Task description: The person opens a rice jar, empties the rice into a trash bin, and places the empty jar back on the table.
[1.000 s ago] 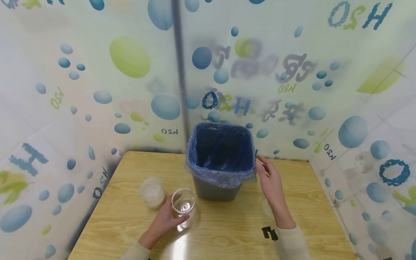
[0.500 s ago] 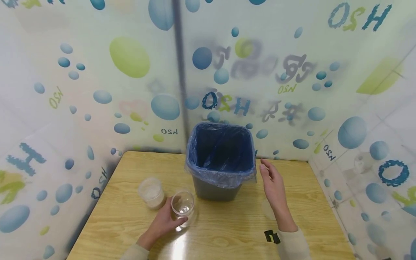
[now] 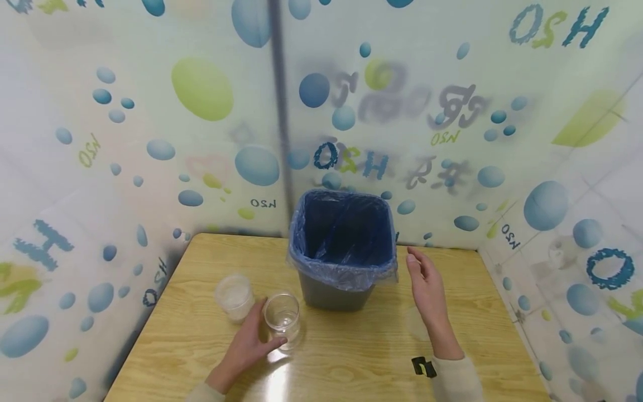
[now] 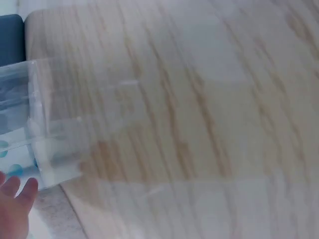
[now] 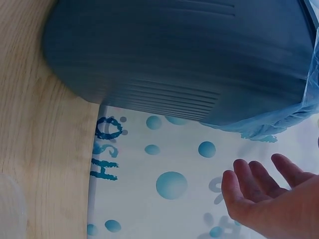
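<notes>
A clear cylindrical container stands upright on the table, in front and left of the bin. My left hand is beside it, thumb and fingers spread around its near left side. In the left wrist view, the fingertips lie close to the clear wall; whether they touch is unclear. A grey bin with a blue plastic liner folded over its rim stands at the back middle. My right hand hovers to the right of the bin, apart from it, fingers loosely bent and holding nothing.
A second clear container with whitish contents or lid stands left of the first. A faint clear disc lies on the wooden table below my right hand. Patterned curtains close in the back and sides.
My right hand has drawn back from the bin's right edge, moving right and toward me. My left hand's fingers have loosened and shifted slightly left of the container. The bin has stayed put.
</notes>
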Available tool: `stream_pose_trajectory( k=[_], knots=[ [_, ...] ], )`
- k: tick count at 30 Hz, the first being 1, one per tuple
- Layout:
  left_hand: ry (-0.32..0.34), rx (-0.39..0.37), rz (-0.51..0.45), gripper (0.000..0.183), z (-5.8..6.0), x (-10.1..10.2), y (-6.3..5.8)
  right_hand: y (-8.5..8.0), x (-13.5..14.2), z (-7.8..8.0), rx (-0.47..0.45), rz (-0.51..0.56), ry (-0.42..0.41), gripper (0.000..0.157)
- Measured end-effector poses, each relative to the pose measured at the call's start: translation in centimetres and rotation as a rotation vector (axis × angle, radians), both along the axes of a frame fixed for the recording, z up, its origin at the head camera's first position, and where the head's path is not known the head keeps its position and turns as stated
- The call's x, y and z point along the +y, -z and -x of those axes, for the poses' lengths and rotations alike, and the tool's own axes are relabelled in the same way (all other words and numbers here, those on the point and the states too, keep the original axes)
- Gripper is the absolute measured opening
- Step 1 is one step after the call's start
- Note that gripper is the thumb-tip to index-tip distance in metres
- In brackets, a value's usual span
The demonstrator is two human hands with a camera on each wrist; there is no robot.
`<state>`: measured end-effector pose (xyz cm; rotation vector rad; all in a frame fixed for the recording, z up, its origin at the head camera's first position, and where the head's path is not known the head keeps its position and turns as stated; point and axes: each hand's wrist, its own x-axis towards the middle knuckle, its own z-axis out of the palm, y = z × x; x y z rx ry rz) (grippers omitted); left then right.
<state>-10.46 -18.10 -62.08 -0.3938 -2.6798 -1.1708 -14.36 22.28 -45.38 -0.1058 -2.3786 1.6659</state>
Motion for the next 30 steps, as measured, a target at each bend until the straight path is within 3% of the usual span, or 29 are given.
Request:
stream_pose_trajectory(
  k=[5,11,16,20,25,30],
  knots=[
    [-0.011,0.110,0.004,0.111,-0.2,0.0,-1.0,0.0,0.3,-0.2,-0.013,0.011,-0.009,0.056],
    [0.070,0.366,-0.076,0.100,-0.2,0.1,-3.2,0.3,0.8,-0.5,-0.016,0.017,-0.003,0.053],
    [0.136,0.578,-0.173,0.085,0.6,-0.4,-5.6,1.0,0.8,-0.9,0.114,0.019,0.062,0.044],
    [0.079,0.731,-0.207,0.076,1.5,-1.1,-7.4,1.5,1.0,-1.1,0.245,0.056,0.076,0.036],
    [-0.063,0.772,-0.243,0.076,2.1,-2.2,-8.5,2.2,1.2,-1.5,0.339,0.065,0.054,0.031],
    [-0.179,0.661,-0.298,0.081,2.8,-3.8,-7.5,3.2,1.5,-1.8,0.391,0.029,0.055,0.030]
  ],
)
